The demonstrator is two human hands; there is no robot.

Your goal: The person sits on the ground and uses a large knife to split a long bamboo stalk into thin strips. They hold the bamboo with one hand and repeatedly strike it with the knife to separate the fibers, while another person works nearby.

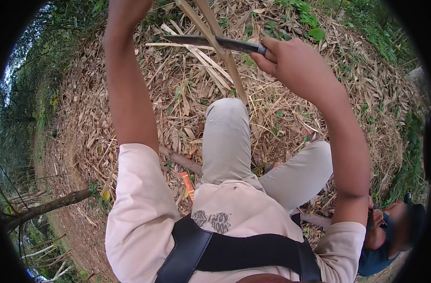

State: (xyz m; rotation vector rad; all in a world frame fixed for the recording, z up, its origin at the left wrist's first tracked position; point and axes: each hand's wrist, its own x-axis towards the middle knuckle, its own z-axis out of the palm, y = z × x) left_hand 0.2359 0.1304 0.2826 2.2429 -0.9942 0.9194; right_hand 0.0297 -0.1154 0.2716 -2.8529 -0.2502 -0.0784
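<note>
My right hand (pixel 293 63) grips the handle of a long dark knife (pixel 215 42) whose blade lies across a pale bamboo strip (pixel 225 56). The strip runs from the top of the picture down to my raised knee (pixel 227 113). My left hand (pixel 123 12) is raised at the top edge, mostly cut off; it appears to hold the strip's upper part, but the grip is out of view.
Dry bamboo leaves and split strips (pixel 196 59) cover the ground. A brown pole (pixel 180 160) lies under my legs, with an orange handle (pixel 187 184) beside it. Another person (pixel 390 231) sits low at the right. A thin trunk (pixel 45 207) leans at the left.
</note>
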